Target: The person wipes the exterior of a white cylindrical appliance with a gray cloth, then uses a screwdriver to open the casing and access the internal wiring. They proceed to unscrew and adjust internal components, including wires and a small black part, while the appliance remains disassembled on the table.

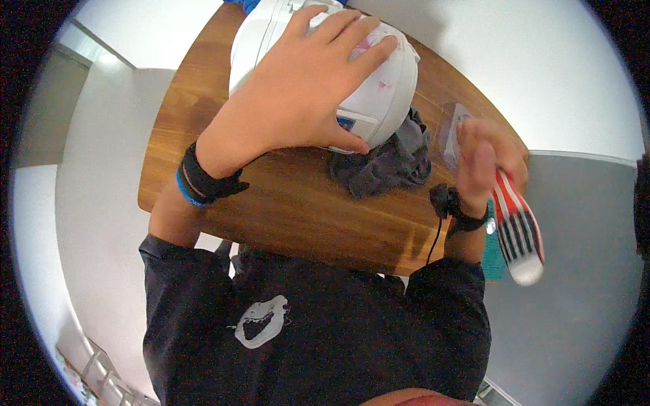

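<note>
My left hand (305,78) lies over a white rounded appliance (389,101) at the far side of the table. Its fingers are spread across the shell, and the thumb presses near the close edge. Pink marks and a small label show on the white surface. At the right, my right hand (484,159) is closed and blurred by motion. From it hangs a long item striped red, white and black (518,227), with a rounded white end; its kind is unclear. Against the appliance's near side lies a crumpled dark grey cloth (386,162).
The wooden table (271,203) has a curved outline. A clear plastic piece (450,139) lies beside my right hand. Something teal (496,254) shows by my right forearm. Blue material (244,5) sits behind the appliance. A black cable (435,240) runs down from my right wrist.
</note>
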A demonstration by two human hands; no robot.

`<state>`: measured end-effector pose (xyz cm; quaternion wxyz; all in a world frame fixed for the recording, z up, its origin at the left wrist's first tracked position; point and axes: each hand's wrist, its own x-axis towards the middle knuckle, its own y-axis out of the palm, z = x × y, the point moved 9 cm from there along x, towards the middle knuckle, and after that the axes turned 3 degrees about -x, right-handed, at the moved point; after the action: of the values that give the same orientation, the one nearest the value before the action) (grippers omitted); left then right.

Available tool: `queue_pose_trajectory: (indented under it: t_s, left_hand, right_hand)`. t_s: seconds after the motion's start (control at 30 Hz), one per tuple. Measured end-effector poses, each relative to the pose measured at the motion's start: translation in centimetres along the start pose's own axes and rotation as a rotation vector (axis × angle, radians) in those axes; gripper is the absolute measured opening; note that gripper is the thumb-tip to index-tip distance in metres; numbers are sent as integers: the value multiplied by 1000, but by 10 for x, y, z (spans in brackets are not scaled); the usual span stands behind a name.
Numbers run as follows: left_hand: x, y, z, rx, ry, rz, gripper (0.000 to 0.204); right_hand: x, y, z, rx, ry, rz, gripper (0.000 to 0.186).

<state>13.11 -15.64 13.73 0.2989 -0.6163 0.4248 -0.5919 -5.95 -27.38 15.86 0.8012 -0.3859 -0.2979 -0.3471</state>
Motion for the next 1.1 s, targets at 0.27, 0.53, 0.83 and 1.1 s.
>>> queue_pose_trajectory:
  t_s: [0.27, 0.53, 0.83, 1.1]
  left_hand:
    - [-7, 0, -21, -3, -8, -48, 130]
    - [-15, 0, -42, 64, -32, 34, 137]
    - [-53, 10, -72, 147, 1, 111, 122]
    - [-88, 11, -93, -5, -42, 280, 83]
  right_hand:
    - [-57, 14, -164, -409, 642, 260, 32]
    - [-122, 33, -204, -538, 457, 594, 32]
    - [-64, 48, -106, 143, 551, 367, 65]
    - [-47, 78, -64, 360, 452, 434, 82]
